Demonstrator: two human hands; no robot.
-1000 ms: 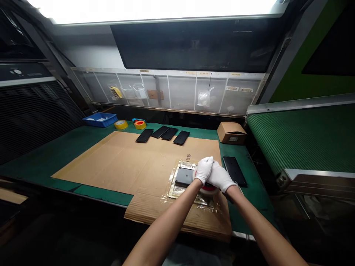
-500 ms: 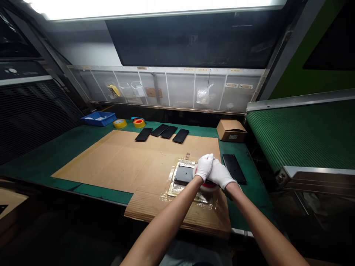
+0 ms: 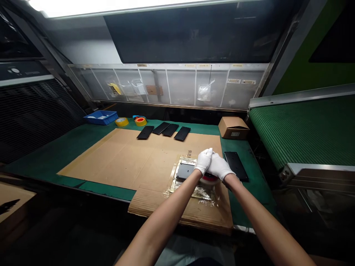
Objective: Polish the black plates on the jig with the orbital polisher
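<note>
Both hands wear white gloves and meet over a dark flat panel (image 3: 185, 171) that lies in a clear shiny plastic bag (image 3: 194, 190) on a cardboard sheet (image 3: 130, 162). My left hand (image 3: 203, 161) is closed, its fingers pressed against my right hand (image 3: 220, 168). My right hand is wrapped round a red and white tape roll (image 3: 208, 179), which shows just below the fingers. What my left fingers pinch is hidden.
Another black panel (image 3: 235, 166) lies right of the hands on the green mat. Several black panels (image 3: 164, 130) lie at the cardboard's far edge. Behind stand two tape rolls (image 3: 131, 121), a blue tray (image 3: 100, 117) and a small brown box (image 3: 233, 128). A green conveyor (image 3: 302, 131) runs on the right.
The hands stay together over the bagged panel. The view has shifted slightly, so hands and table sit a little higher in the picture.
</note>
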